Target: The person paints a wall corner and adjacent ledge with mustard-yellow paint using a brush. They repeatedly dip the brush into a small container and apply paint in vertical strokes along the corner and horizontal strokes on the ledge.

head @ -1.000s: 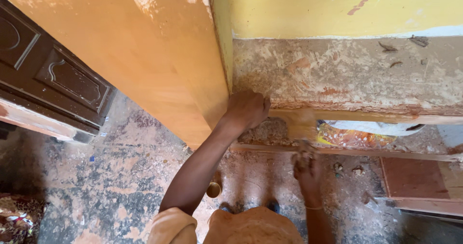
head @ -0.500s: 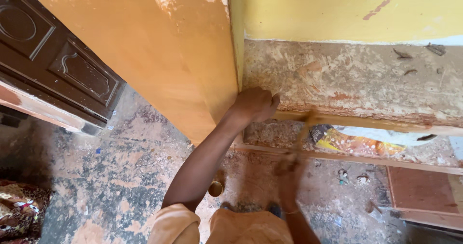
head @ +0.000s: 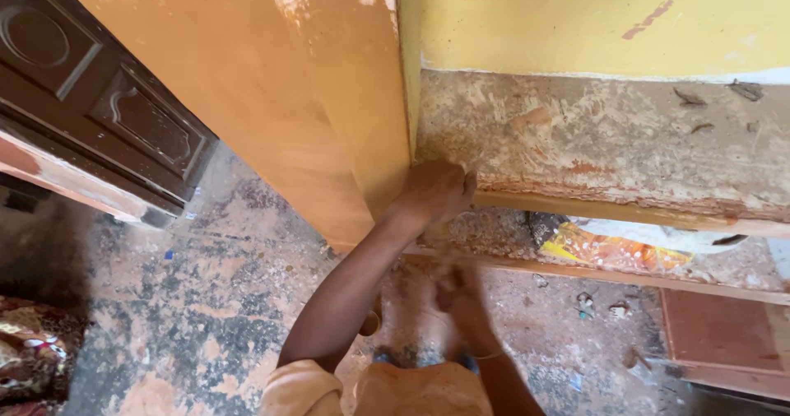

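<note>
Wooden strip (head: 625, 213) lies along the base of the rough wall (head: 609, 144), beside the orange panel (head: 329, 136) | left hand (head: 434, 192) closed in a fist, pressed on the strip's end at the corner | right hand (head: 461, 292) blurred below, grip state cannot be told | second strip (head: 658, 278) and orange wrapper (head: 613, 251) on floor (head: 189, 301)

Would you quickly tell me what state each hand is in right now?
Left hand: closed, pressed at the wooden strip by the wall corner.
Right hand: motion-blurred; cannot tell.
</note>
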